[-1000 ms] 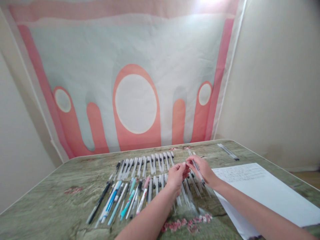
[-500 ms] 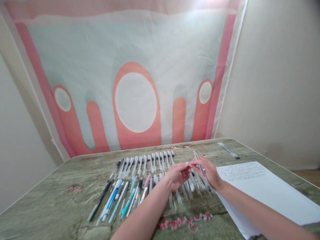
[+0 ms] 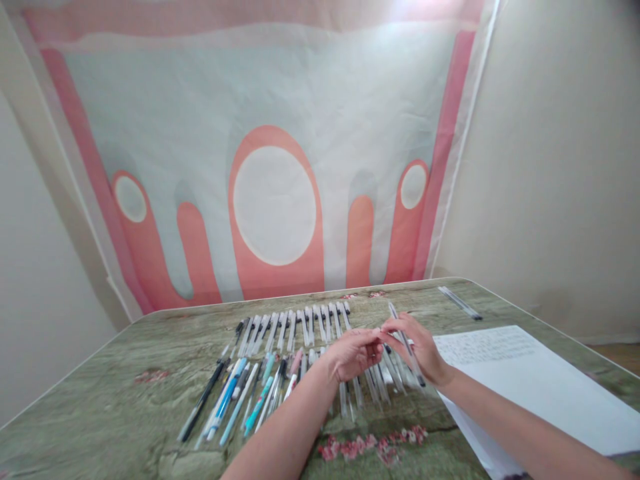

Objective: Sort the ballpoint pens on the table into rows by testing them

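My right hand [image 3: 424, 345] is closed around a clear pen [image 3: 413, 362], which slants with its dark end toward the table. The fingertips of my left hand [image 3: 353, 355] are pinched together and meet those of my right hand. Whatever sits between them is too small or hidden to make out. Under and around both hands lie several clear pens [image 3: 374, 385], partly covered by my left hand and forearm. Left of my forearm is a group of coloured pens, among them a blue and white pen [image 3: 226, 399] and a turquoise pen [image 3: 259, 404].
Behind my hands runs a row of clear capped pens [image 3: 283, 330]. A sheet of paper with handwriting [image 3: 533, 387] lies on the right, and a few thin clear sticks [image 3: 460, 303] rest beyond it. The wood-patterned table [image 3: 100, 387] meets a hanging patterned cloth [image 3: 335, 100].
The whole view has shifted slightly. Both hands stay together at the fingertips, and the clear pen remains in my right hand.
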Motion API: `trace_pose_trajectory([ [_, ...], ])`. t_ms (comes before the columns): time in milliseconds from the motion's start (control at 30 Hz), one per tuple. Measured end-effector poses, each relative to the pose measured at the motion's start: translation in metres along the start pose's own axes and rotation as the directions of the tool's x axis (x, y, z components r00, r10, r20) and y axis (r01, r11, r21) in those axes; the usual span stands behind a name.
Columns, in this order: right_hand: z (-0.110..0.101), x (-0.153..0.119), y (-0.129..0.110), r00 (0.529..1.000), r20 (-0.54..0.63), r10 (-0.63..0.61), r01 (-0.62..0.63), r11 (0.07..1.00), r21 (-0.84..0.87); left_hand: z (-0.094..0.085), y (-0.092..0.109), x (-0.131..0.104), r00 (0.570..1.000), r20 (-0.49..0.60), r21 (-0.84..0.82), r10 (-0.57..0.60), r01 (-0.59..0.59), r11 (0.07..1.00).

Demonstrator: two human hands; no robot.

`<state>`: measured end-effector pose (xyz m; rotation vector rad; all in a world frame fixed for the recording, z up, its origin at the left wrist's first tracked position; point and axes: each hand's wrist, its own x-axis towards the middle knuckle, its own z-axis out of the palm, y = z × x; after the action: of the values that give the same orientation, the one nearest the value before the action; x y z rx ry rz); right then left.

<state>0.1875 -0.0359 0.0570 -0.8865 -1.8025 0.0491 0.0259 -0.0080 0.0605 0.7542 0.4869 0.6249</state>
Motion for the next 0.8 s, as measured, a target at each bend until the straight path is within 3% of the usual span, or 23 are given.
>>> trace_pose_trajectory([
  [133, 0.002, -0.002, 0.000, 0.995, -0.027, 0.097, -0.096, 0.995, 0.040, 0.005, -0.003, 0.003, 0.998, -0.007, -0.070, 0.066, -0.066, 0.995],
  [300, -0.001, -0.001, -0.010, 0.981, -0.010, 0.192, -0.189, 0.972, 0.137, 0.002, -0.005, 0.009, 0.984, -0.108, -0.145, 0.142, -0.157, 0.977],
  [433, 0.001, 0.001, -0.017, 0.967, -0.028, 0.252, -0.245, 0.955, 0.165, 0.001, -0.005, 0.010, 0.981, -0.120, -0.173, 0.150, -0.169, 0.970],
  [600, 0.008, -0.003, -0.016, 0.917, -0.020, 0.398, -0.381, 0.890, 0.250, 0.004, -0.007, 0.010, 0.980, -0.122, -0.182, 0.154, -0.175, 0.968],
  [800, 0.010, -0.006, -0.014, 0.914, -0.056, 0.401, -0.377, 0.893, 0.244, 0.005, -0.008, 0.010, 0.979, -0.138, -0.161, 0.149, -0.170, 0.972],
])
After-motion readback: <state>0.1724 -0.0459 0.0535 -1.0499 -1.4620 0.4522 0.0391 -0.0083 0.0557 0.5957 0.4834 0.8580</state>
